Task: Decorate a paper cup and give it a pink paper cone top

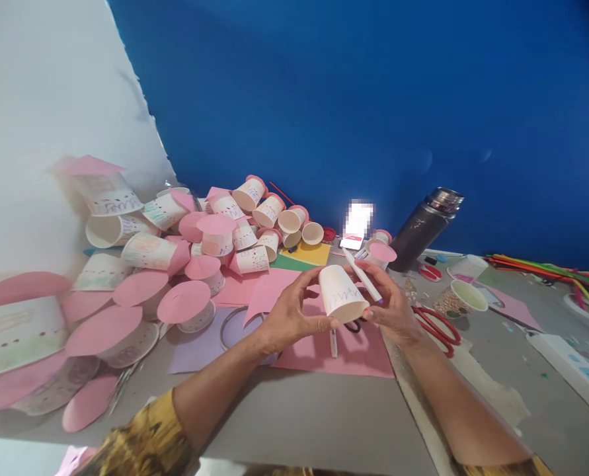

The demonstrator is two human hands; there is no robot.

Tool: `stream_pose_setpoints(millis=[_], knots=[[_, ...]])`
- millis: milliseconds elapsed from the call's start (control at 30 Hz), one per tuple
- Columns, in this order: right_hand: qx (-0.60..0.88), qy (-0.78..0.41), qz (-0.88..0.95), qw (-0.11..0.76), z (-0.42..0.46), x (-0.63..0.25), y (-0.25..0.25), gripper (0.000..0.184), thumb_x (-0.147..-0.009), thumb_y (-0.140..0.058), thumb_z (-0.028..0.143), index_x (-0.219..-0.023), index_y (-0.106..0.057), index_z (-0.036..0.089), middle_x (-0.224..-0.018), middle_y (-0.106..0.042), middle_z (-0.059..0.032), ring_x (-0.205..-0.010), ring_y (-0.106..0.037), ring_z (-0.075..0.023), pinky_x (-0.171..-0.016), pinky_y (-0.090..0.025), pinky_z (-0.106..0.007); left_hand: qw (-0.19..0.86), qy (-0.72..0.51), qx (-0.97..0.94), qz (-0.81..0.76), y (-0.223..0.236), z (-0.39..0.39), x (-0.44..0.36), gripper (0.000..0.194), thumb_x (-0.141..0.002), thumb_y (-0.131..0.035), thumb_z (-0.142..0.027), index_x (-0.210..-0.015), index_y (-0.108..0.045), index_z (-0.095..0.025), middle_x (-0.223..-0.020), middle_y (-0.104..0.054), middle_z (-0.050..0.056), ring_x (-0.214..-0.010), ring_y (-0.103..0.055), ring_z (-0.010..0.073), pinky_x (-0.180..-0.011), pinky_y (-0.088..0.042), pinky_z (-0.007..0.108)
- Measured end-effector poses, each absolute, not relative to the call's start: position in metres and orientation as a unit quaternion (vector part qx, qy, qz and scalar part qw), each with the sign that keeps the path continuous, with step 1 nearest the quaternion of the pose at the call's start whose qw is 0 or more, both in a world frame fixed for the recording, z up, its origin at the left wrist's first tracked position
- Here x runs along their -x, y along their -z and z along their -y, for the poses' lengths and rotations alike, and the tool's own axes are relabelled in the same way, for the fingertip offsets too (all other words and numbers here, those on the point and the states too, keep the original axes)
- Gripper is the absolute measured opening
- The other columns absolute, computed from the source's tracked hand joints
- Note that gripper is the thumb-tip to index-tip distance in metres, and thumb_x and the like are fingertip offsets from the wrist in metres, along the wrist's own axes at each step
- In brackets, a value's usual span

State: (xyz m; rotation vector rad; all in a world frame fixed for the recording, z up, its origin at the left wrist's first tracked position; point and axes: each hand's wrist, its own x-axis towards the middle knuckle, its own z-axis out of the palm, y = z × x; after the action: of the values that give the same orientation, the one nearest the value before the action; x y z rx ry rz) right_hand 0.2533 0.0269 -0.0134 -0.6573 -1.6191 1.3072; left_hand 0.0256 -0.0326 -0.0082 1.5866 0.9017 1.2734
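A white paper cup (340,291), tilted with its rim down, has purple squiggly lines drawn near the rim. My left hand (294,309) is closed around the cup's left side, thumb by the rim. In my right hand (394,307) is a white marker (359,272) with a purple end pointing down toward the right; fingertips of this hand also touch the cup's rim. Pink paper sheets (368,357) lie below both hands. A second white marker (334,345) rests on the pink paper, and a dark scissors handle (353,326) shows partly behind the cup.
Decorated cups with pink paper tops (217,235) are heaped at the left. A dark flask (426,228) stands at the back right. Red-handled scissors (437,330), a patterned cup (460,299), a power strip (572,373) and a grey ring (223,334) lie around.
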Motion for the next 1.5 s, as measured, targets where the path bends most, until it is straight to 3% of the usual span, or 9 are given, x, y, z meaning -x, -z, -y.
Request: stream_pose_setpoints(millis=[167, 267, 367, 567, 700, 1000, 1200, 1400, 1500], knots=[[0.327, -0.443, 0.638, 0.538, -0.030, -0.254, 0.014, 0.053, -0.082, -0.078, 0.040, -0.131, -0.062, 0.028, -0.126, -0.072, -0.0104, -0.110, -0.065, -0.0267, -0.085, -0.056, -0.039, 0.253, -0.503, -0.676, -0.475, 0.008, 0.036, -0.027, 0.082, -0.074, -0.076, -0.023, -0.147, -0.038, -0.027, -0.138, -0.047, 0.014, -0.130, -0.048, 0.0318, -0.110, -0.041, 0.053], [0.345, -0.401, 0.621, 0.578, -0.023, -0.253, 0.010, 0.030, -0.091, -0.068, 0.039, -0.118, -0.068, 0.024, -0.099, -0.077, -0.0085, -0.082, -0.067, -0.0219, -0.067, -0.054, -0.035, 0.194, -0.510, -0.681, -0.489, 0.011, 0.034, -0.028, 0.087, -0.073, -0.073, -0.021, -0.149, -0.030, -0.023, -0.139, -0.044, 0.016, -0.130, -0.046, 0.0320, -0.109, -0.042, 0.053], [0.350, -0.321, 0.654, 0.589, -0.010, -0.252, 0.003, 0.020, -0.097, -0.060, 0.037, -0.101, -0.072, 0.022, -0.076, -0.072, -0.0042, -0.059, -0.058, -0.0160, -0.054, -0.047, -0.031, 0.169, -0.514, -0.673, -0.504, 0.014, 0.030, -0.027, 0.080, -0.073, -0.073, -0.023, -0.142, -0.034, -0.022, -0.138, -0.046, 0.016, -0.129, -0.048, 0.0327, -0.105, -0.043, 0.053], [0.277, -0.154, 0.794, 0.518, 0.014, -0.244, -0.013, 0.010, -0.094, -0.062, 0.024, -0.095, -0.072, 0.021, -0.079, -0.071, -0.0031, -0.064, -0.063, -0.0164, -0.056, -0.048, -0.029, 0.168, -0.468, -0.684, -0.534, 0.014, 0.029, -0.026, 0.073, -0.070, -0.074, -0.025, -0.137, -0.044, -0.022, -0.127, -0.046, 0.014, -0.123, -0.049, 0.0351, -0.104, -0.042, 0.056], [0.284, -0.149, 0.808, 0.495, 0.014, -0.240, -0.014, 0.009, -0.095, -0.061, 0.024, -0.095, -0.069, 0.022, -0.076, -0.069, -0.0015, -0.055, -0.058, -0.0140, -0.051, -0.045, -0.028, 0.164, -0.436, -0.702, -0.538, 0.014, 0.031, -0.028, 0.073, -0.071, -0.071, -0.022, -0.139, -0.045, -0.023, -0.124, -0.045, 0.014, -0.122, -0.047, 0.0359, -0.103, -0.041, 0.056], [0.304, -0.187, 0.820, 0.447, 0.010, -0.243, -0.013, 0.014, -0.096, -0.057, 0.030, -0.090, -0.067, 0.023, -0.073, -0.068, -0.0024, -0.061, -0.061, -0.0176, -0.056, -0.047, -0.031, 0.159, -0.435, -0.721, -0.515, 0.017, 0.029, -0.027, 0.072, -0.069, -0.070, -0.018, -0.136, -0.045, -0.025, -0.124, -0.046, 0.012, -0.121, -0.048, 0.0347, -0.103, -0.042, 0.053], [0.330, -0.192, 0.782, 0.493, 0.012, -0.244, -0.011, 0.013, -0.095, -0.059, 0.029, -0.088, -0.068, 0.023, -0.069, -0.067, 0.0003, -0.054, -0.056, -0.0148, -0.051, -0.044, -0.030, 0.186, -0.433, -0.718, -0.513, 0.014, 0.029, -0.026, 0.072, -0.068, -0.071, -0.017, -0.135, -0.046, -0.024, -0.124, -0.047, 0.013, -0.121, -0.048, 0.0357, -0.104, -0.041, 0.055], [0.363, -0.182, 0.742, 0.533, 0.009, -0.246, -0.010, 0.015, -0.096, -0.061, 0.034, -0.091, -0.071, 0.023, -0.074, -0.071, -0.0021, -0.059, -0.063, -0.0173, -0.057, -0.050, -0.031, 0.203, -0.458, -0.707, -0.499, 0.014, 0.028, -0.026, 0.069, -0.071, -0.069, -0.017, -0.135, -0.043, -0.021, -0.132, -0.049, 0.015, -0.128, -0.048, 0.0336, -0.107, -0.041, 0.053], [0.414, -0.162, 0.705, 0.553, 0.002, -0.248, -0.008, 0.017, -0.095, -0.063, 0.037, -0.100, -0.073, 0.024, -0.087, -0.076, -0.0052, -0.071, -0.069, -0.0213, -0.065, -0.055, -0.034, 0.261, -0.474, -0.684, -0.488, 0.014, 0.026, -0.025, 0.070, -0.072, -0.068, -0.016, -0.136, -0.041, -0.024, -0.142, -0.048, 0.014, -0.133, -0.048, 0.0308, -0.112, -0.039, 0.053]])
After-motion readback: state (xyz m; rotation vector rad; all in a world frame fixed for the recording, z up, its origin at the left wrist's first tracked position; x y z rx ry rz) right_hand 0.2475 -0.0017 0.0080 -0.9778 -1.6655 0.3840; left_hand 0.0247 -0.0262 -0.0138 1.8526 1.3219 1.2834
